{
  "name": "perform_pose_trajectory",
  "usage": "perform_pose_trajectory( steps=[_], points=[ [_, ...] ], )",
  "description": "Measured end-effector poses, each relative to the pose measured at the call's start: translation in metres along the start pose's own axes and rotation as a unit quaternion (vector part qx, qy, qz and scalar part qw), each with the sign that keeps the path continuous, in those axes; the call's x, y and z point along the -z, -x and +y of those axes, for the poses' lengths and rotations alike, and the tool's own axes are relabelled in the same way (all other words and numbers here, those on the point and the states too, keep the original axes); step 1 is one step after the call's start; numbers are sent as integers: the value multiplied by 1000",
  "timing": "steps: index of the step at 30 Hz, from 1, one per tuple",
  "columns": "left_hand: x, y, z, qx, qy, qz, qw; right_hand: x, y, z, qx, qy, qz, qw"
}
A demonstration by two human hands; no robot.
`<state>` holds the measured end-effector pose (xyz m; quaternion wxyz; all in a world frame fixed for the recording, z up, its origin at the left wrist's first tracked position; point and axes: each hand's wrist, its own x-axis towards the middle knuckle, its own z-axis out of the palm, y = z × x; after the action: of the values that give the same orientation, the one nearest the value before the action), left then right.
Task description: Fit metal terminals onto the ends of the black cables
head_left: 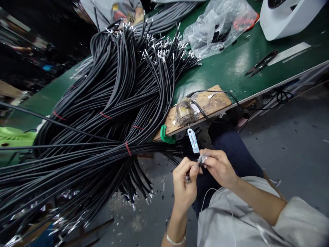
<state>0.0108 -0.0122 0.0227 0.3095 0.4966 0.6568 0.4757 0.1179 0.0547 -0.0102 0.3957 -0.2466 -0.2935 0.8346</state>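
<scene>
Just off the table's front edge, my left hand (185,180) is closed in a fist around a black cable (187,179), most of which the fingers hide. My right hand (218,166) pinches the cable's end (202,160), where grey, frayed-looking material and a shiny tip show between the fingertips. Both hands almost touch each other. Right above them a light blue tag (192,140) hangs below a wooden board (216,97). To the left lies a large heap of black cables (123,89) with silvery ends, some bundles tied with red bands (128,148).
A wrapped round object (184,113) and a green clamp (167,134) sit at the board. Thread snips (261,63), a clear plastic bag (218,25) and a white appliance (288,17) are on the green table (231,68). Another person's hand (138,15) shows at the far side.
</scene>
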Motion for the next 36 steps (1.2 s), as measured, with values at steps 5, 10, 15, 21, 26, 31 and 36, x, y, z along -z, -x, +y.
perform_pose_trajectory(
  steps=[5,10,15,21,26,31,36],
  points=[
    [5,-1,3,22,-16,-5,1000,10,-2,-10,35,104,-34,993],
    [3,-1,5,-3,-59,-19,998,6,-2,-19,123,320,-20,939],
    [0,-1,5,-3,-77,-30,997,9,-8,-25,108,301,-6,947],
    [6,-5,5,37,-23,-58,997,21,-12,-24,132,240,-144,951],
    [4,-3,2,54,55,-38,996,1,-8,-7,46,79,-22,996],
    [-4,-3,1,110,136,9,985,-8,0,3,215,203,78,952],
    [8,-8,0,98,123,-28,987,1,-5,-8,127,162,-10,978]
  ],
)
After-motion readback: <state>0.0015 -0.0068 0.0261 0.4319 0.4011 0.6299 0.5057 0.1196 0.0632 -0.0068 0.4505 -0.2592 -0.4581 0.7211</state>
